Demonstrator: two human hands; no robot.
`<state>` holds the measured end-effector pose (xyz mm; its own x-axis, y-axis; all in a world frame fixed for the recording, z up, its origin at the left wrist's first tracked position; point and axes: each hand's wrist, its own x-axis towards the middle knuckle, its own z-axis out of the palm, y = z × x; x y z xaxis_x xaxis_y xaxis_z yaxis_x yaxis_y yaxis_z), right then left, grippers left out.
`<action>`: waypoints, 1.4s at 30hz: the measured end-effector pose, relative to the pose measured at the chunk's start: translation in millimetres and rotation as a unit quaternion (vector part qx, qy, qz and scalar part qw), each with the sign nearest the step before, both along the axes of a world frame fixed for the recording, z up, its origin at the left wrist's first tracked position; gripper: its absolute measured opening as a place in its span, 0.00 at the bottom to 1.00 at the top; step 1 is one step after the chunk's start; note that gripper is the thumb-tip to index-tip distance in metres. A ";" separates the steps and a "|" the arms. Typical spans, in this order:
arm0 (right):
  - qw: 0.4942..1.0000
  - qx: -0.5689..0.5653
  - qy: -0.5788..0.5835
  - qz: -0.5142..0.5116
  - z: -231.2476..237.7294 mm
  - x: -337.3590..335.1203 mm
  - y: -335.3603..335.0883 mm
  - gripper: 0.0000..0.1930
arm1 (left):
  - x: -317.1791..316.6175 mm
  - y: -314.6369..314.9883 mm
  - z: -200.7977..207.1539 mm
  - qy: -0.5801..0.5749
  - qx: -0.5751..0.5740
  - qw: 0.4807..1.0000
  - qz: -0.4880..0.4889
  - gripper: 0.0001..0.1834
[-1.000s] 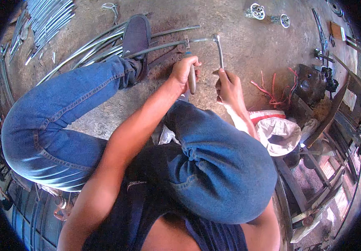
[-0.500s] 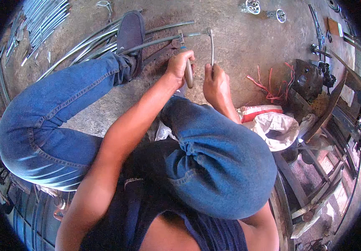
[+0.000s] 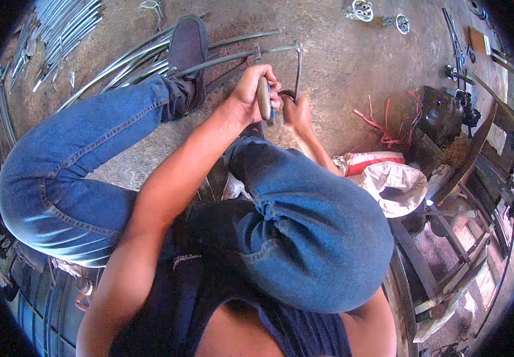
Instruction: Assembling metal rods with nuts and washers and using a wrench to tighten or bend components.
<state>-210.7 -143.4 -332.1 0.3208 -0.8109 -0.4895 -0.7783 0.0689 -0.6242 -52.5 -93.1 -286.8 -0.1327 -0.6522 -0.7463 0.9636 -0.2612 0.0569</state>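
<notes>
My left hand is closed around a pair of pliers with brown and blue handles. The pliers' jaws meet a long grey metal rod lying just above the floor. Close by on the right, my right hand grips a slim metal bar tool; its exact kind is unclear. The tool's far end touches the rod's right end. A small dark curved piece shows at my right fingers, partly hidden. My shoe rests by the rod, which passes over it or beside it; I cannot tell which.
Several loose metal rods lie under and left of my shoe, with a stack of cut rods farther left. Pink-red strips, a white sack and a dark machine part are on the right. Two round metal parts sit at the far side.
My right hand has shifted left and slightly away from me, swinging the bar tool's near end left. My left hand has turned a little, and the blue pliers handle now shows below it.
</notes>
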 end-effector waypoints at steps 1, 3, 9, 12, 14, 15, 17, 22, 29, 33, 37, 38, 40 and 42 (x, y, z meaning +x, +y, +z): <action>1.000 0.001 -0.009 0.008 -15.3 -2.5 -4.3 0.13 | 2.9 2.3 -2.6 0.030 -0.018 0.999 -0.002 0.05; 0.997 0.043 -0.070 0.000 -51.2 26.0 17.2 0.13 | 22.0 27.2 -12.4 0.017 0.012 1.000 0.001 0.05; 0.992 0.066 0.066 0.089 -66.0 18.9 -50.1 0.22 | 22.5 12.5 2.5 0.057 -0.038 0.997 -0.028 0.05; 0.957 0.222 0.133 0.132 -50.5 40.5 -74.3 0.35 | 27.8 19.4 2.7 0.075 -0.040 0.996 -0.029 0.06; 0.915 0.331 0.156 0.171 -31.4 55.1 -92.0 0.44 | 28.1 19.8 8.0 0.082 -0.045 0.995 -0.023 0.06; 0.916 0.330 0.156 0.169 -29.9 56.2 -102.9 0.44 | 27.1 18.5 10.6 0.092 -0.052 0.994 -0.018 0.06; 0.898 0.387 0.116 0.175 -32.5 62.1 -122.5 0.40 | 23.4 17.2 17.7 0.092 -0.065 0.993 -0.017 0.07; 0.838 0.474 -0.193 0.189 -51.2 70.3 -160.8 0.27 | 16.2 17.3 30.3 0.111 -0.085 0.990 0.005 0.09; 0.849 0.478 -0.220 -0.051 -21.5 110.9 -161.7 0.22 | 16.9 29.3 30.5 0.052 -0.047 0.997 0.018 0.07; 0.921 0.386 -0.045 -0.040 -32.4 122.7 -161.8 0.09 | 14.8 22.6 36.8 0.049 -0.028 0.998 0.008 0.07; 0.877 0.339 -0.263 -0.215 22.0 145.8 -231.5 0.11 | 15.3 27.3 34.3 0.042 -0.020 0.999 -0.008 0.07; 0.894 0.312 -0.293 -0.130 35.9 145.1 -258.8 0.09 | 11.7 22.3 33.8 0.029 -0.010 0.999 -0.010 0.07; 0.914 0.275 -0.294 -0.054 61.2 159.3 -268.7 0.09 | 14.4 25.3 28.4 0.020 0.003 1.000 -0.007 0.07; 0.927 0.275 -0.249 -0.046 84.1 160.7 -234.5 0.11 | 23.1 34.4 23.4 0.012 0.001 1.000 -0.005 0.07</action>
<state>-50.1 -377.9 -248.0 0.5598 -0.5173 -0.6473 -0.3776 0.5361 -0.7550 -29.5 -58.7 -263.5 -0.1560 -0.6500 -0.7438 0.9622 -0.2701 0.0343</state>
